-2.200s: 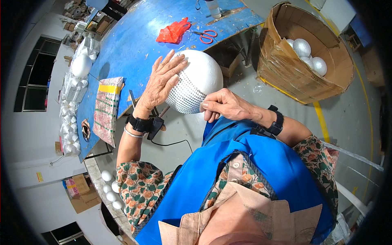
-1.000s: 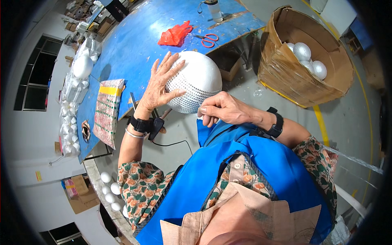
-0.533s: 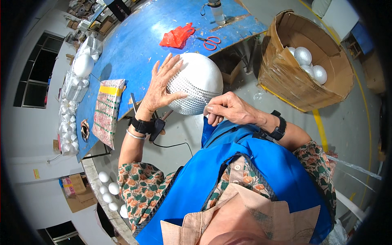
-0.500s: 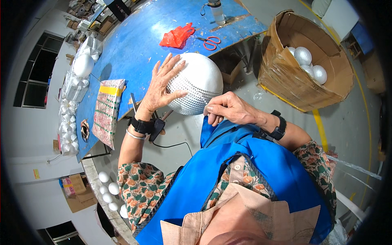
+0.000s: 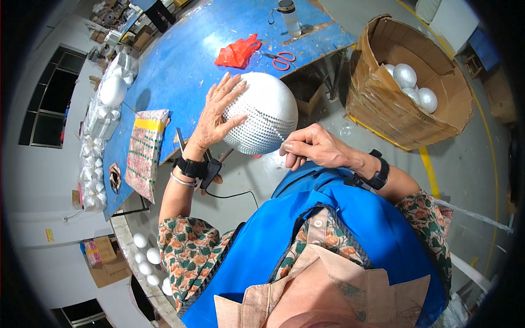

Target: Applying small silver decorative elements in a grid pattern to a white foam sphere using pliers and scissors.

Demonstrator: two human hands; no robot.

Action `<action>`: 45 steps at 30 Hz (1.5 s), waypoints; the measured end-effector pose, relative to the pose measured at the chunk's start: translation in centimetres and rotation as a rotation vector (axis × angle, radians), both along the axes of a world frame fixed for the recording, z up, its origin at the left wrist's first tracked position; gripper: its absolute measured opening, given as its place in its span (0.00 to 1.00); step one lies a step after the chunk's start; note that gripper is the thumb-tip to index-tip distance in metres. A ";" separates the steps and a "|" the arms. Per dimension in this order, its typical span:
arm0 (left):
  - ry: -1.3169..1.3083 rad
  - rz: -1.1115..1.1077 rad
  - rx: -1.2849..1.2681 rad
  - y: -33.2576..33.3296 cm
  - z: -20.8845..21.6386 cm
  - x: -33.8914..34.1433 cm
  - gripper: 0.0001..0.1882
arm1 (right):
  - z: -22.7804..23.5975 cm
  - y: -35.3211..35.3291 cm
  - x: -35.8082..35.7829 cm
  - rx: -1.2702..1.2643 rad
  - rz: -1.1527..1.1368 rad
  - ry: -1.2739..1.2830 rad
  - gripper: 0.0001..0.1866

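A large white ball [image 5: 268, 93] is in front of me, its lower part wrapped in rows of small silvery beads. Against its left side lies my left hand [image 5: 219, 112], fingers spread and thumb resting on the beaded rows. At the ball's lower right, my right hand [image 5: 314, 146] is closed in a pinch on a thin bead strand [image 5: 280, 135] that runs from the ball to the fingertips. Most of that strand inside the fingers is hidden. Under the ball, a dark stand or clamp [image 5: 210, 174] with a cable shows partly behind my left wrist.
The blue table [image 5: 180, 60] carries a red plastic bag [image 5: 238, 52], red-handled scissors [image 5: 281, 60], a bottle [image 5: 290, 19] and a patterned packet [image 5: 146, 153]. Right stands a cardboard bin [image 5: 377, 104] with silvery balls [image 5: 405, 75]. White balls [image 5: 153, 255] lie lower left.
My right hand has shifted slightly right, away from the ball, and the strand between them now shows. The left hand keeps its place on the ball.
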State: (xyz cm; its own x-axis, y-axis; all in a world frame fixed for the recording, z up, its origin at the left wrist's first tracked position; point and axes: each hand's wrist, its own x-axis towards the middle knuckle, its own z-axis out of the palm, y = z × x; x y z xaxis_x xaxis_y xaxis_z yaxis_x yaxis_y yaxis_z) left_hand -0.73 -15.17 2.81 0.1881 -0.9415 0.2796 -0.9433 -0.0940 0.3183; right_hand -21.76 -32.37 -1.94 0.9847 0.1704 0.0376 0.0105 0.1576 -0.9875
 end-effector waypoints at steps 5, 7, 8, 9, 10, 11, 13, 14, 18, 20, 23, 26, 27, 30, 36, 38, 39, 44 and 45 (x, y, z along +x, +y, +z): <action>0.102 -0.008 0.058 -0.1 -0.5 1.2 0.31 | -0.3 -0.3 -0.4 -0.010 -0.030 0.001 0.17; 0.147 -0.011 0.066 -0.1 -0.7 1.3 0.31 | 0.0 -0.6 -0.6 -0.039 -0.015 0.016 0.16; 0.167 -0.020 0.008 -0.1 -0.7 1.1 0.30 | 0.0 -0.6 -0.8 -0.037 -0.016 0.015 0.16; 0.187 -0.030 -0.050 -0.2 -0.7 1.0 0.29 | 0.0 -0.8 -0.9 -0.030 -0.024 0.016 0.16; 0.187 -0.031 -0.048 -0.3 -0.6 0.9 0.29 | 0.0 -0.9 -1.1 -0.022 -0.032 0.017 0.16; 0.115 -0.019 -0.037 -0.5 -0.5 0.7 0.29 | 0.0 -0.9 -1.2 -0.020 -0.032 0.016 0.16; 0.042 -0.012 -0.023 -0.7 -0.5 0.7 0.28 | -0.2 -1.1 -1.5 -0.007 -0.044 0.037 0.16; 0.067 -0.008 0.003 -0.7 -0.4 0.6 0.28 | -0.3 -1.2 -1.6 -0.003 -0.046 0.036 0.16; 0.131 0.005 0.075 -0.9 -0.2 0.8 0.30 | -0.5 -1.1 -1.9 0.021 -0.064 0.024 0.17; 0.146 0.003 0.058 -1.0 -0.4 0.9 0.30 | -0.4 -1.0 -1.9 0.031 -0.076 0.011 0.18; 0.140 0.007 -0.003 -1.0 -0.4 0.5 0.31 | 0.0 -1.1 -1.7 0.030 -0.054 -0.009 0.19; 0.097 0.019 -0.012 -1.2 -0.6 0.4 0.32 | 0.1 -1.6 -1.7 -0.002 -0.024 0.002 0.16; 0.072 0.034 0.022 -1.1 -0.5 0.3 0.32 | 0.0 -1.7 -1.7 -0.005 -0.034 -0.005 0.16; 0.113 0.035 0.037 -1.2 -0.3 0.4 0.31 | 0.3 -2.1 -1.9 -0.004 -0.029 0.001 0.15; 0.120 0.027 0.079 -1.4 -0.7 1.2 0.28 | 1.6 -2.4 -1.6 -0.063 -0.009 -0.035 0.14; 0.118 0.025 0.090 -1.4 -0.7 1.1 0.29 | 1.5 -2.4 -1.5 -0.078 0.002 -0.037 0.14; 0.112 0.021 0.099 -1.5 -0.7 1.1 0.29 | 1.1 -2.3 -1.5 -0.073 -0.004 -0.019 0.14; 0.030 0.019 0.035 -1.6 -0.6 0.2 0.29 | -0.3 -1.7 -1.5 -0.005 -0.036 -0.005 0.17; -0.024 0.026 0.033 -1.8 -0.5 0.1 0.29 | -0.5 -1.7 -1.4 0.011 -0.043 0.008 0.16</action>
